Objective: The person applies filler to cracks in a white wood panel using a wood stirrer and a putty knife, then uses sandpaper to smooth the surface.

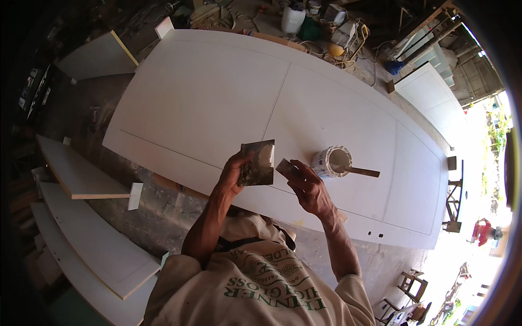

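My left hand (232, 173) grips a square, dark-stained plate (256, 175) by its left edge, with a smear of white paste (265, 155) on its upper right part. In my right hand (308, 189) is a small flat scraper (283, 167), its blade pointing toward the plate but apart from it. Both hands are above the near part of a large white door panel (206, 87) with thin grooves. Just beyond my right hand, a paste-smeared white tub (321, 164) stands on the panel. A flat wooden stick (361, 172) leans out over its rim to the right.
More white panels (98, 233) lie at the lower left, and another panel (103, 57) is at the far left. Beyond the large panel sit a white jug (293, 20), hoses and clutter. A wooden stool (411, 285) stands at the lower right. Someone in red (481, 231) is outside.
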The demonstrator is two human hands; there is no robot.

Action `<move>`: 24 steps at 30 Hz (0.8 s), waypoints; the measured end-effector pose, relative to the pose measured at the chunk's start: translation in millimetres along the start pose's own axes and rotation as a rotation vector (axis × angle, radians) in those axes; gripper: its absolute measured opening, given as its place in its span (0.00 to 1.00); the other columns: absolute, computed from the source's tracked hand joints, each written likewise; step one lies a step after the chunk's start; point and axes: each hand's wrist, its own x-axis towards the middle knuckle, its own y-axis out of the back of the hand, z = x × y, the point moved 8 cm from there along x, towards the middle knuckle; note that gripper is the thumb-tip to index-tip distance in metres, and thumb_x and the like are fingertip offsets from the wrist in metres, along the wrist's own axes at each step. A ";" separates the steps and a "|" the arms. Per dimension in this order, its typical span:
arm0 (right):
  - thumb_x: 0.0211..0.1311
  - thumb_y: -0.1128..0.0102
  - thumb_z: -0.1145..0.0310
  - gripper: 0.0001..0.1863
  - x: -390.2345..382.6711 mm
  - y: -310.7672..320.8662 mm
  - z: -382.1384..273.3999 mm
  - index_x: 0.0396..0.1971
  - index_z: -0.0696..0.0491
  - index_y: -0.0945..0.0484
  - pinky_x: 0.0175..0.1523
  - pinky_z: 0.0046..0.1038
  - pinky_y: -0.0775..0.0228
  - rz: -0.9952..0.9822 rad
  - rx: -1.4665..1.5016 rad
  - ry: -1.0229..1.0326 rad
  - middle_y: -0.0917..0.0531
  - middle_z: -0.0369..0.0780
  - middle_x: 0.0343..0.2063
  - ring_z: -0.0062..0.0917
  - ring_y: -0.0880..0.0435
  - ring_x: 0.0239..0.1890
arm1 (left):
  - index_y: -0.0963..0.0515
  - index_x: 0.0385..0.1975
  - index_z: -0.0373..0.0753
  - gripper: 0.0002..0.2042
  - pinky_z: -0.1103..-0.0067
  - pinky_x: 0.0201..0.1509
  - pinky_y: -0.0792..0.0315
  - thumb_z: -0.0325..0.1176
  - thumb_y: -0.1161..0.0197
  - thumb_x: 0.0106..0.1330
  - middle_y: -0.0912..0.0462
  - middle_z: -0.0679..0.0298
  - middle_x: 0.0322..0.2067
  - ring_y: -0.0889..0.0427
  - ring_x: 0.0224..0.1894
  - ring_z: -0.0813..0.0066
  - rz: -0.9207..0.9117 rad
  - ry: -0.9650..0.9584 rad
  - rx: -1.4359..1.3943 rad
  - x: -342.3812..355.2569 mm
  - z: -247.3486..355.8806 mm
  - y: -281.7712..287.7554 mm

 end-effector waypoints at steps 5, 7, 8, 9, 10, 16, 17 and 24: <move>0.55 0.33 0.80 0.17 32.8 15.9 -7.8 0.46 0.54 0.13 0.56 0.39 0.18 0.032 -0.150 0.078 0.19 0.49 0.56 0.43 0.16 0.53 | 0.22 0.56 0.29 0.18 0.70 0.45 0.10 0.36 0.36 0.74 0.12 0.55 0.45 0.09 0.41 0.67 0.027 0.030 0.192 7.2 42.2 3.6; 0.53 0.34 0.80 0.18 61.5 20.6 -20.8 0.45 0.56 0.13 0.56 0.39 0.18 0.023 -0.217 0.138 0.19 0.49 0.56 0.43 0.16 0.53 | 0.21 0.54 0.29 0.17 0.71 0.44 0.10 0.35 0.36 0.74 0.12 0.56 0.43 0.09 0.39 0.69 0.028 0.035 0.232 14.1 57.0 10.5; 0.50 0.36 0.82 0.20 74.9 18.6 -26.4 0.47 0.57 0.14 0.57 0.39 0.18 0.026 -0.240 0.176 0.18 0.48 0.55 0.42 0.16 0.53 | 0.21 0.53 0.29 0.16 0.72 0.44 0.10 0.35 0.36 0.74 0.12 0.57 0.42 0.09 0.39 0.70 0.026 0.035 0.252 19.2 64.9 13.6; 0.50 0.35 0.82 0.21 86.7 13.9 -26.8 0.47 0.56 0.14 0.57 0.39 0.18 0.006 -0.254 0.179 0.18 0.48 0.55 0.42 0.16 0.53 | 0.20 0.53 0.29 0.16 0.73 0.43 0.10 0.35 0.35 0.74 0.12 0.57 0.42 0.09 0.38 0.70 0.026 0.040 0.281 25.9 72.0 18.0; 0.50 0.35 0.82 0.22 97.0 8.8 -26.3 0.48 0.55 0.14 0.57 0.39 0.18 -0.017 -0.271 0.178 0.19 0.47 0.56 0.43 0.16 0.54 | 0.20 0.52 0.29 0.16 0.73 0.43 0.11 0.35 0.35 0.73 0.12 0.57 0.41 0.09 0.38 0.71 0.025 0.049 0.307 33.3 77.2 22.7; 0.48 0.34 0.83 0.24 150.6 -21.4 -19.7 0.50 0.54 0.14 0.57 0.39 0.18 -0.101 -0.295 0.128 0.18 0.46 0.55 0.42 0.16 0.54 | 0.18 0.50 0.31 0.15 0.76 0.39 0.12 0.36 0.33 0.72 0.12 0.60 0.37 0.10 0.34 0.74 0.026 0.071 0.320 68.5 107.2 37.7; 0.48 0.34 0.83 0.25 158.5 -26.0 -17.9 0.50 0.55 0.15 0.57 0.39 0.18 -0.115 -0.297 0.121 0.18 0.46 0.55 0.42 0.17 0.54 | 0.18 0.50 0.31 0.15 0.76 0.38 0.12 0.36 0.33 0.72 0.12 0.60 0.37 0.11 0.34 0.75 0.031 0.076 0.314 73.9 111.4 41.2; 0.47 0.33 0.81 0.22 199.9 -49.7 4.8 0.47 0.61 0.17 0.55 0.39 0.19 -0.183 -0.412 0.127 0.19 0.47 0.51 0.40 0.17 0.49 | 0.17 0.49 0.31 0.16 0.78 0.37 0.15 0.38 0.32 0.72 0.13 0.62 0.35 0.12 0.33 0.77 0.016 0.074 0.440 115.8 132.0 67.1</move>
